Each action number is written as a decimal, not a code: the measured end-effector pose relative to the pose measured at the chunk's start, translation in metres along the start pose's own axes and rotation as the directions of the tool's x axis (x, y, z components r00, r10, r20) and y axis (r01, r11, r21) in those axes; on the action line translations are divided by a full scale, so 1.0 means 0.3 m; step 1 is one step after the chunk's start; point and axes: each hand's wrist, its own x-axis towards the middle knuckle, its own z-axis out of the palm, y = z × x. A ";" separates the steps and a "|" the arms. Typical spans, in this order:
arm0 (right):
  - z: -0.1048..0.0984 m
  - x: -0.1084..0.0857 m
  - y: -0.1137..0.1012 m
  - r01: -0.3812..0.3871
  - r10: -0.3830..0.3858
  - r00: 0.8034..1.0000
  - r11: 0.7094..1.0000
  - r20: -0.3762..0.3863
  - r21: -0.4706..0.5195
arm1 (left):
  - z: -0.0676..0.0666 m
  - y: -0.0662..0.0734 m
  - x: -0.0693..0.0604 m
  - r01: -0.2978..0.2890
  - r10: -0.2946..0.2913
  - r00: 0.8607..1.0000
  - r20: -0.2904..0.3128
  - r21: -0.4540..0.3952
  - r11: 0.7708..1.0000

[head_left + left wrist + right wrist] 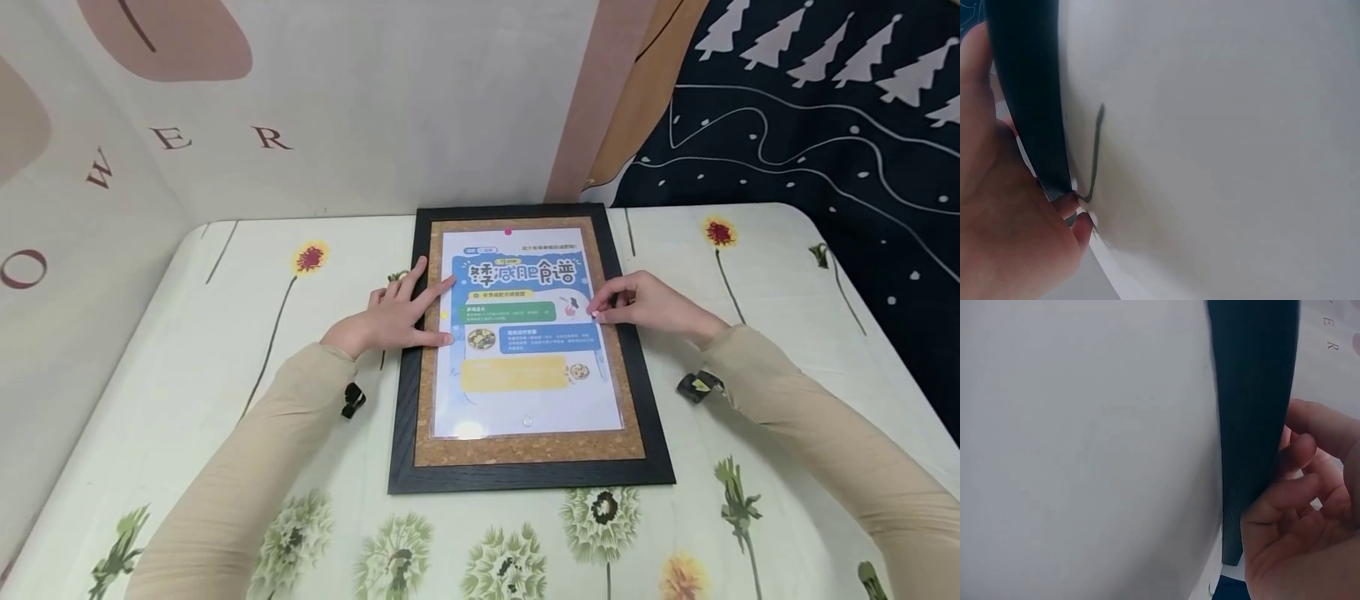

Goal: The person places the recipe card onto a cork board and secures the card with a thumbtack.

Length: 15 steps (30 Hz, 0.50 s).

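Note:
A printed sheet [525, 408] with blue, green and yellow panels lies on a cork board [525, 452] in a black frame [532, 475]. A pink pushpin [507, 232] sits at the sheet's top edge, and a yellow pushpin [443, 315] at its left edge. My left hand [393, 317] rests across the frame's left side with fingers spread, fingertips touching the sheet. At the sheet's right edge, my right hand [643, 302] pinches a small pale pushpin [595, 314] between thumb and forefinger, mostly hidden by the fingertips. Both wrist views show the hands beside the frame's dark edge.
The board lies on a table with a flower-printed cloth [187, 400]. Behind it stand a pale wall hanging [420, 108] with letters and a dark blue cloth [787, 167] with tree shapes. Black wrist straps show under both sleeves.

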 end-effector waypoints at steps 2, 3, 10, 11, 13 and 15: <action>0.001 0.004 0.002 -0.010 0.010 1.000 1.000 0.000 0.004 | 0.000 0.001 0.000 0.001 -0.001 1.000 0.001 -0.002 1.000; 0.001 0.005 0.002 -0.018 0.018 1.000 1.000 -0.001 0.005 | 0.000 0.001 0.000 0.001 -0.001 1.000 0.000 -0.001 1.000; 0.001 0.011 -0.011 -0.068 0.069 0.998 0.997 -0.009 0.029 | 0.002 -0.003 0.000 0.009 -0.009 1.000 -0.002 0.006 1.000; 0.001 0.012 -0.014 -0.077 0.078 0.997 0.996 -0.009 0.033 | 0.001 -0.003 0.000 0.011 -0.011 1.000 0.000 0.009 1.000; 0.001 0.013 -0.018 -0.091 0.092 0.996 0.995 -0.009 0.041 | 0.001 -0.002 0.001 0.011 -0.011 1.000 0.001 0.009 1.000; 0.001 0.014 -0.023 -0.109 0.109 0.994 0.993 -0.010 0.043 | 0.000 0.000 0.001 0.010 -0.010 1.000 0.001 0.009 1.000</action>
